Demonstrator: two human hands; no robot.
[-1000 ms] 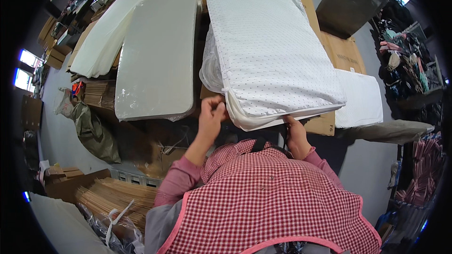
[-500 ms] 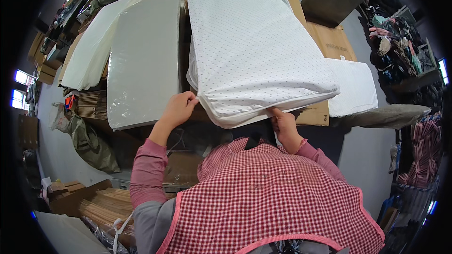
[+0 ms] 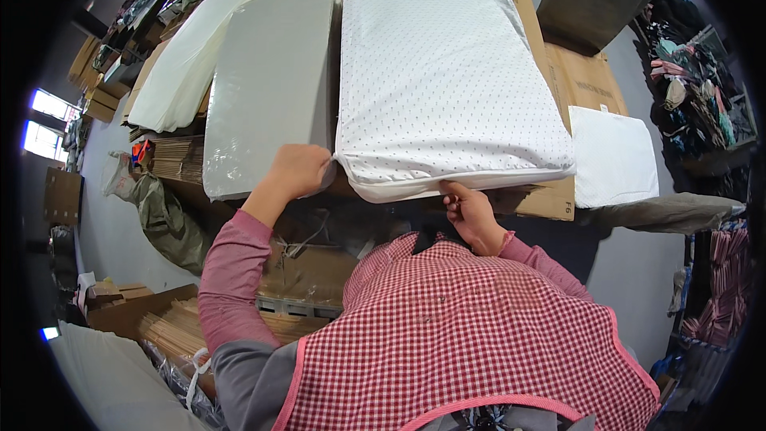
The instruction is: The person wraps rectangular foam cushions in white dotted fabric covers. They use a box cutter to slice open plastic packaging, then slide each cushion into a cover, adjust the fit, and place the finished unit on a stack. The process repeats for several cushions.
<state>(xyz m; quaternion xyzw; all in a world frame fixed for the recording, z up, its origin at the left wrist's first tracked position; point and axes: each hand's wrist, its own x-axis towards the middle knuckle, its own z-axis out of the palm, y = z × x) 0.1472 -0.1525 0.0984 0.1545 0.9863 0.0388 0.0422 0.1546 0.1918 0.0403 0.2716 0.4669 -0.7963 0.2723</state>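
Note:
A white rectangular cushion cover with small grey dots [image 3: 447,80] lies in front of me, filled out flat, with a plain white band along its near edge. My left hand [image 3: 302,169] is closed at the near left corner of that cover, pinching it or a small piece there; the fingertips hide which. At the middle of the near edge, my right hand [image 3: 471,214] grips the white band, thumb on top and fingers curled below. Left of the cover stands a stack of pale grey slabs [image 3: 267,88] wrapped in clear plastic.
Thin white sheets [image 3: 179,72] lie at far left over flattened cardboard [image 3: 175,158]. A folded white piece [image 3: 613,156] rests on a carton [image 3: 586,76] at right. A dark grey box [image 3: 594,0] stands behind it. An olive sack [image 3: 167,223] sits on the floor.
My left hand has pulled at the corner and turned knuckles up, its elbow swinging outward. The near edge of the cover looks flatter and straighter. My right hand has shifted slightly left along it.

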